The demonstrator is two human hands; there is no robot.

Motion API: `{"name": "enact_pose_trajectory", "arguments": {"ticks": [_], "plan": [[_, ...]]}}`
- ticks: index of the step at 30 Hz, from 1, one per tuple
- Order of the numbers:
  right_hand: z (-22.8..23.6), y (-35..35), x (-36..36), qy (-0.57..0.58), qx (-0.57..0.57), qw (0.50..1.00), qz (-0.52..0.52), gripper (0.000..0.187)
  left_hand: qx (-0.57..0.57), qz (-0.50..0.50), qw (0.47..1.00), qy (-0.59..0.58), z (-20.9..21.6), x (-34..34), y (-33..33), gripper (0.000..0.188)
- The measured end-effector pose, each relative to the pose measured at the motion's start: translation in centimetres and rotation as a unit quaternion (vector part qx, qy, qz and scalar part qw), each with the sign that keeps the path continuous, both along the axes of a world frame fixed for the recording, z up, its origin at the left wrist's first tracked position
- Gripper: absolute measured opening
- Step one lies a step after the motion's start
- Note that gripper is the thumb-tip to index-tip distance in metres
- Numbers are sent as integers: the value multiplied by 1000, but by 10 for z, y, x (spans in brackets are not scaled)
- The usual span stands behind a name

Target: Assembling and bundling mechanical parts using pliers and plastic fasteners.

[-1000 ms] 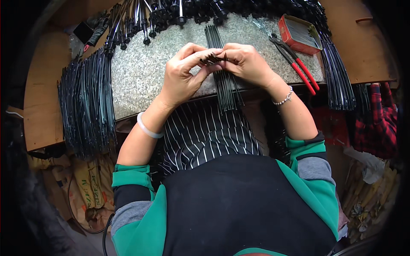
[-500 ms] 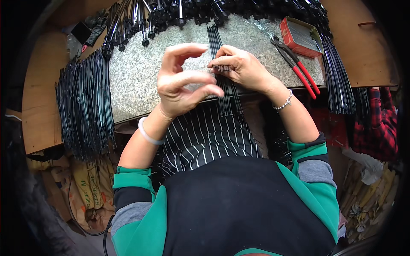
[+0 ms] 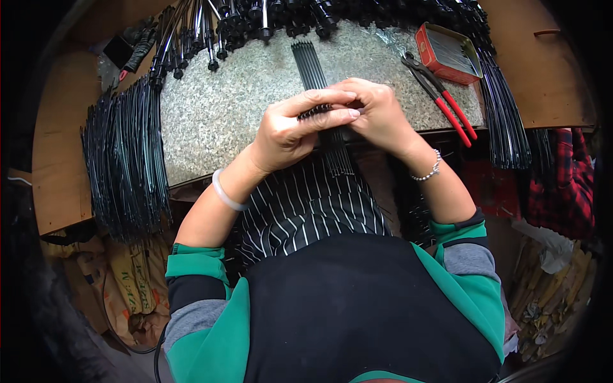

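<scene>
One flat row of thin black rods (image 3: 310,67) lies in the head view, its far end over the speckled tabletop (image 3: 230,108), its near end past the edge above the striped apron (image 3: 306,220). Half a second ago the left hand (image 3: 284,131) was lifted clear and spread wide; now it has closed in across the middle of the row, with a dark ridged strip (image 3: 314,112) clasped between its nearly straight digits. The right hand (image 3: 381,118) is curled, its fingertips meeting the left's; what they pinch is hidden, so I cannot tell its hold. The far ends now fan broader and flatter than before. I judge that control of the rods is shared again, rather than left to one side. Red-handled pincers (image 3: 452,121) and a red tin (image 3: 424,48) sit to the right, untouched.
</scene>
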State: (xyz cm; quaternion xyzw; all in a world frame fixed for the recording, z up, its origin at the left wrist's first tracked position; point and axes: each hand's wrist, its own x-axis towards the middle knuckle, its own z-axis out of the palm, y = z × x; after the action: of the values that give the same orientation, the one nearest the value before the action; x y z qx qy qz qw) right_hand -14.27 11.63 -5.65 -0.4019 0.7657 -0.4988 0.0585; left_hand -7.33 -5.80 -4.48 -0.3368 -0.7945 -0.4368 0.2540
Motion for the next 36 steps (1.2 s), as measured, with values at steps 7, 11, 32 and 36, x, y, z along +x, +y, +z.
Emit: {"name": "enact_pose_trajectory", "arguments": {"ticks": [7, 11, 32, 36], "plan": [[49, 64, -74, 113, 96, 963, -226, 17, -45, 9, 999, 27, -2, 3, 4, 48], [36, 129, -149, 195, 344, 894, -211, 23, -27, -11, 999, 38, -5, -4, 17, 49], [45, 128, -130, 304, 289, 891, -173, 19, 21, 22, 999, 9, -13, -8, 24, 56], [50, 74, -41, 128, -64, 985, -100, 8, 0, 16, 1000, 2, -13, -3, 18, 46]]}}
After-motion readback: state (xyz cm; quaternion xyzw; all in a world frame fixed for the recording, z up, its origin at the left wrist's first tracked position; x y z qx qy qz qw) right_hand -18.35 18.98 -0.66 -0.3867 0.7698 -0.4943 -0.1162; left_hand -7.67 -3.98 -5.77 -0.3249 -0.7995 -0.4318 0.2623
